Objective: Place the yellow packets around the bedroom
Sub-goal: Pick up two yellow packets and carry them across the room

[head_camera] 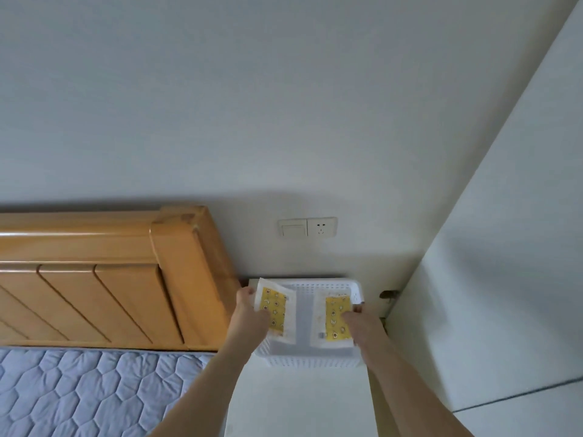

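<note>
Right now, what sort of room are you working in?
Most likely a bedroom: an orange wooden headboard stands against the white wall above a grey-blue quilted mattress, and a white perforated plastic basket sits on a white surface beside the bed, below a white wall switch and socket.

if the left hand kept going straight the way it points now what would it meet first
Probably the far rim of the white basket, then the wall behind it. The left hand holds a yellow packet over the basket; depth is unclear.
</note>
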